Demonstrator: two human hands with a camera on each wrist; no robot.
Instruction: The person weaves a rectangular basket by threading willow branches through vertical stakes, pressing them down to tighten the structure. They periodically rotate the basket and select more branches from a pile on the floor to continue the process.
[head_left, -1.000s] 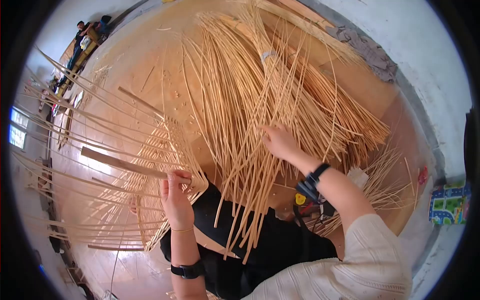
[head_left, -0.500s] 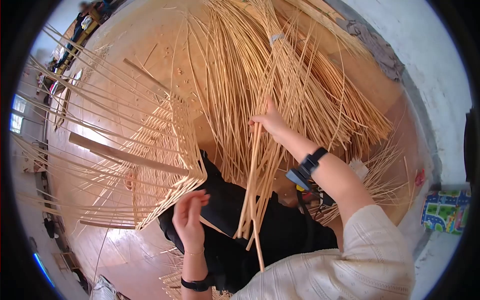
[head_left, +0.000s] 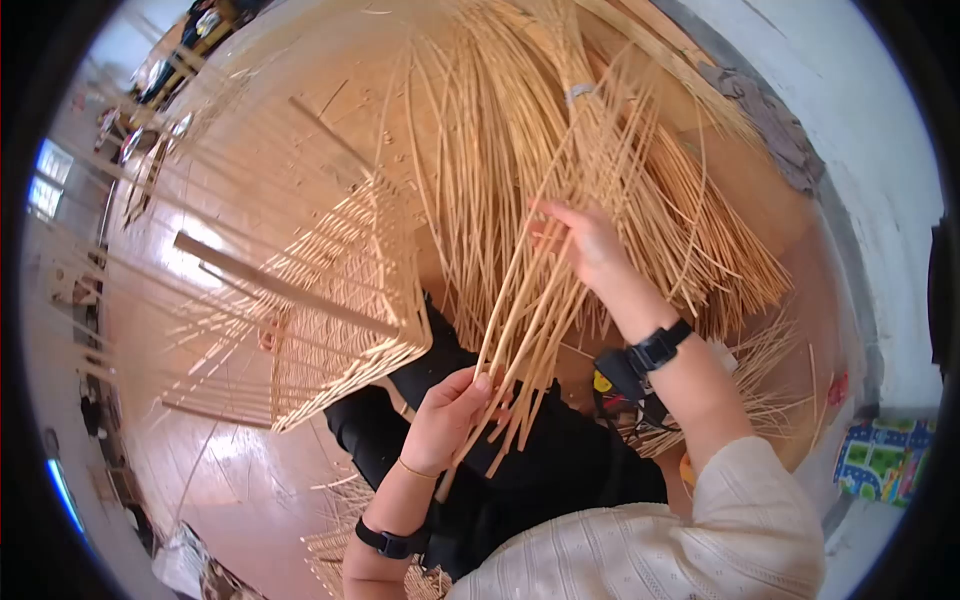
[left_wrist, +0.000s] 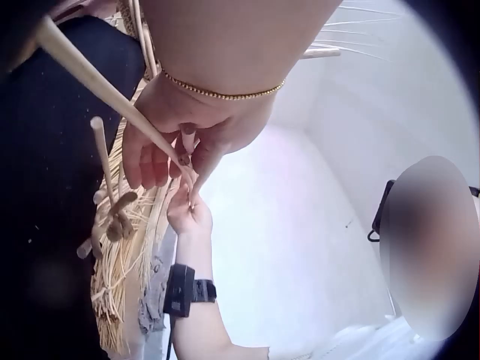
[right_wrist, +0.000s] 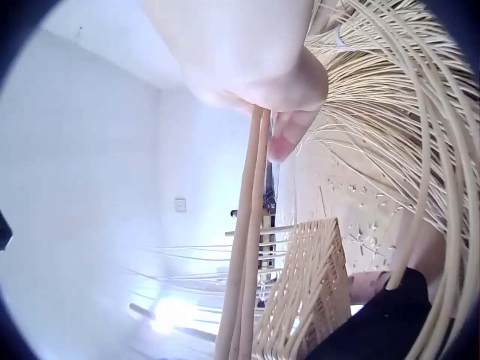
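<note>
My right hand point(head_left: 590, 245) grips several thin, peeled wicker rods point(head_left: 525, 320), which slant down over my lap. Lower down, my left hand point(head_left: 450, 420) pinches some of the same rods near their thick ends. In the left wrist view one thick rod point(left_wrist: 97, 82) runs up to the left fingers, with the right hand point(left_wrist: 191, 214) just beyond. From the right wrist, a few rods point(right_wrist: 244, 247) extend out of the curled palm, which hides their upper parts. A half-woven wicker basket point(head_left: 345, 310) stands left of my knees, its long stakes pointing away to the left.
A big bundle of wicker point(head_left: 500, 120), tied with a pale band point(head_left: 580, 92), spreads over the floor ahead. Wooden bars point(head_left: 285, 285) stick out of the basket. Loose twigs point(head_left: 770, 380) and a grey cloth point(head_left: 765, 125) lie right. Another person's hand point(head_left: 268, 335) shows behind the basket.
My left hand has let go of the basket's wooden bar and come right to the rods. The right hand, earlier on the spread rods, has gathered some and shifted slightly right.
</note>
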